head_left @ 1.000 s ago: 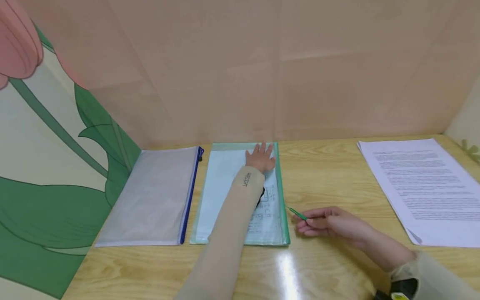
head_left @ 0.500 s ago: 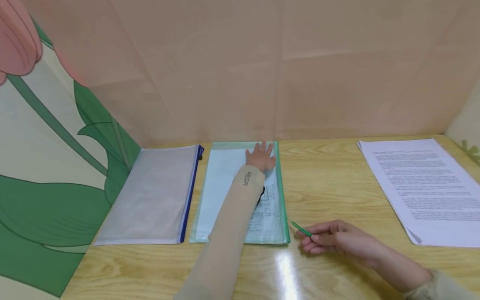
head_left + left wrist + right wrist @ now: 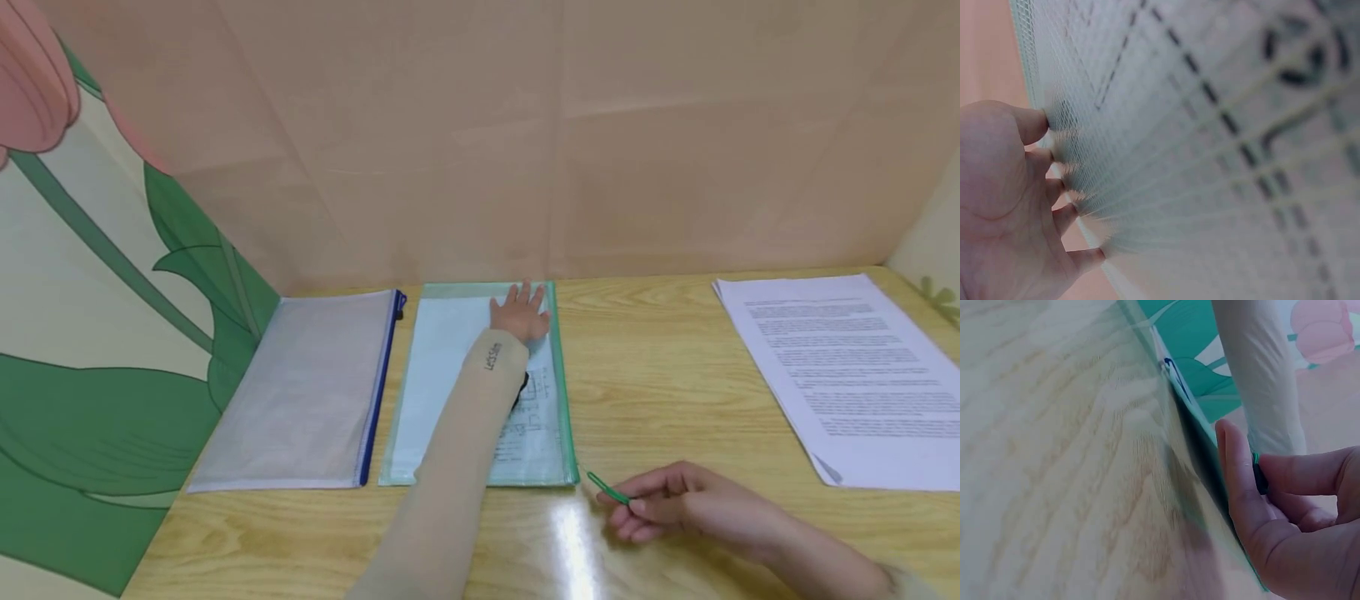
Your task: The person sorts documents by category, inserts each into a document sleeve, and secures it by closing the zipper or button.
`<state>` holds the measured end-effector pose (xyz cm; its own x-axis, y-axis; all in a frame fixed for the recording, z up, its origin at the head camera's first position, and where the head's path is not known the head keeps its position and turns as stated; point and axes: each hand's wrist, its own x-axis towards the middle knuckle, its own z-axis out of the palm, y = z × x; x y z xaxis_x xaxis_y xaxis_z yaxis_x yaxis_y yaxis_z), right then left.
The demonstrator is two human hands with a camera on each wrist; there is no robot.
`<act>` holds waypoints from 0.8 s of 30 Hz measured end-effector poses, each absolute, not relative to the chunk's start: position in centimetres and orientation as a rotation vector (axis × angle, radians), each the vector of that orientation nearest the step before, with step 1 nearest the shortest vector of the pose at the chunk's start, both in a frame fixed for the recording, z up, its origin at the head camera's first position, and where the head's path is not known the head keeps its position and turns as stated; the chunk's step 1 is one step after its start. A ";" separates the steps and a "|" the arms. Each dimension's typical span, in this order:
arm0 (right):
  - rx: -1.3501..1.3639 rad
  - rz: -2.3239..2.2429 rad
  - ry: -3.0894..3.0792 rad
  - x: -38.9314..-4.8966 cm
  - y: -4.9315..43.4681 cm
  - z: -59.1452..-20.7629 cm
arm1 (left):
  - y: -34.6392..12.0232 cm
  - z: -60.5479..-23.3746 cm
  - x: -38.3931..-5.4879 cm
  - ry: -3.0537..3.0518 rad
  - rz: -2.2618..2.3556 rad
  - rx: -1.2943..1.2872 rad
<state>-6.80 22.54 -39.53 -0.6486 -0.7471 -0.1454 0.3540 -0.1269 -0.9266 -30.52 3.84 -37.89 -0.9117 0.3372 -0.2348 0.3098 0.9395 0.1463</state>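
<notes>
A zippered mesh document pouch (image 3: 442,375) with green edging lies flat on the table, printed paper showing through it. My left hand (image 3: 519,315) rests on its upper right part with fingers spread; in the left wrist view the fingertips (image 3: 1091,255) press the mesh. Off the pouch's lower right corner, my right hand (image 3: 667,504) pinches a green zipper pull cord (image 3: 609,487) between thumb and fingers. The cord's far loop points at the corner of the green zipper edge (image 3: 564,400). In the right wrist view, a dark end of the zipper pull (image 3: 1260,478) shows between thumb and finger.
To the left lies a second pouch (image 3: 300,392) with a blue zipper edge. A stack of printed paper (image 3: 847,375) sits at the right of the wooden table (image 3: 645,350). A pinkish-brown covering (image 3: 562,150) stands behind, and a flower-painted wall (image 3: 97,292) borders the left.
My right hand has moved toward the near edge along the green zipper side, drawing the pull cord down to the pouch's lower right corner. The left hand has stayed in place.
</notes>
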 end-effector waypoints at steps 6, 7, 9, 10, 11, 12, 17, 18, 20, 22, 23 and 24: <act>-0.578 -1.823 1.395 -6.1 22.5 -39.2 | 3.9 -38.0 -30.8 2.831 0.148 0.481; -0.590 -1.821 1.406 -6.0 22.5 -39.2 | 3.9 -38.1 -30.9 2.829 0.146 0.480; -0.585 -1.817 1.421 -5.9 22.5 -39.1 | 3.9 -38.1 -30.9 2.825 0.150 0.479; -0.581 -1.812 1.422 -5.9 22.6 -39.0 | 3.9 -38.1 -30.9 2.821 0.151 0.478; -0.573 -1.807 1.424 -6.0 22.7 -39.0 | 3.9 -38.1 -30.9 2.819 0.156 0.482; -0.563 -1.811 1.424 -6.1 22.8 -38.9 | 3.9 -38.1 -30.8 2.816 0.154 0.483; -0.482 -1.849 1.432 -6.8 23.7 -38.9 | 3.7 -37.9 -30.6 2.812 0.170 0.483; -0.468 -1.861 1.442 -6.9 23.9 -39.0 | 3.7 -37.8 -30.6 2.813 0.177 0.486; -0.440 -1.868 1.469 -7.3 24.3 -39.1 | 3.7 -37.7 -30.6 2.815 0.196 0.488; -0.412 -1.873 1.497 -7.5 24.5 -39.2 | 3.7 -37.7 -30.5 2.818 0.210 0.496; -0.402 -1.875 1.510 -7.6 24.6 -39.3 | 3.8 -37.7 -30.5 2.820 0.213 0.495; -0.387 -1.878 1.522 -7.7 24.6 -39.4 | 3.9 -37.7 -30.5 2.820 0.215 0.493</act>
